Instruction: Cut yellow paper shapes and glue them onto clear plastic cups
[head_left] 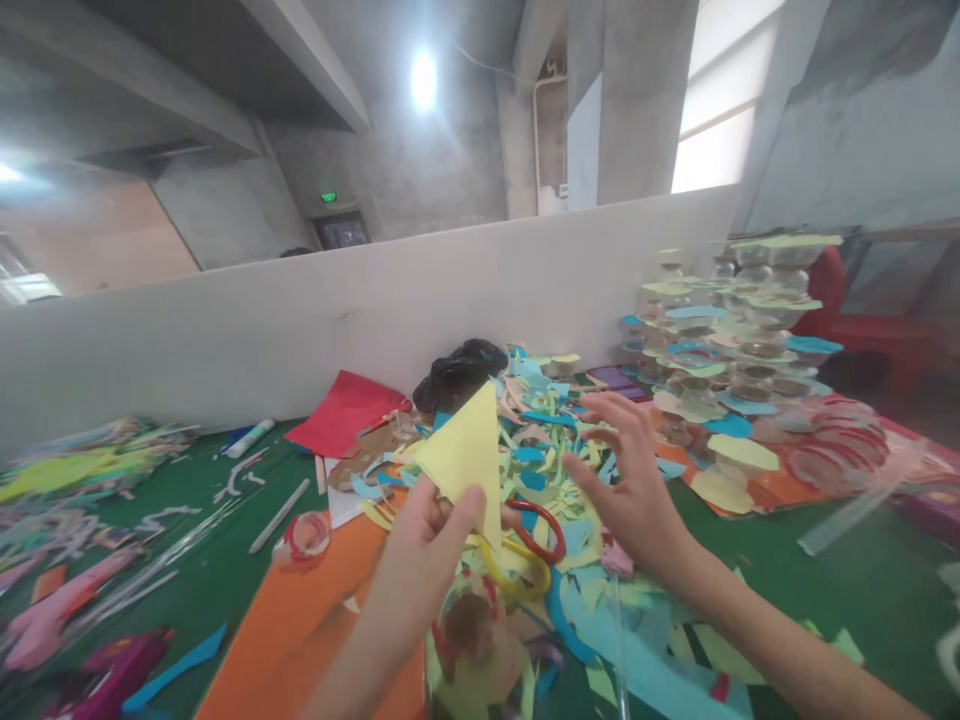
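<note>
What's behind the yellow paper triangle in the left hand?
Past the edges of the yellow paper triangle, a crumpled black plastic bag and blue and green paper scraps show beyond it. Whatever lies directly behind it is covered and cannot be seen.

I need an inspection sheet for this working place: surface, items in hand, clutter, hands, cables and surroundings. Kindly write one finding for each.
Surface: green tabletop, partly covered by an orange sheet.
Items in hand: yellow paper, pointed at the top.
Clutter: dense paper scraps in the middle; black bag and red sheet behind; a layered stack of clear cups and paper at right.
Hands: left hand grips the yellow paper; right hand is open, holding nothing visible.
Cables: nothing seen on the table.
Surroundings: pale partition behind; red chair at right; bright lamp above.
</note>
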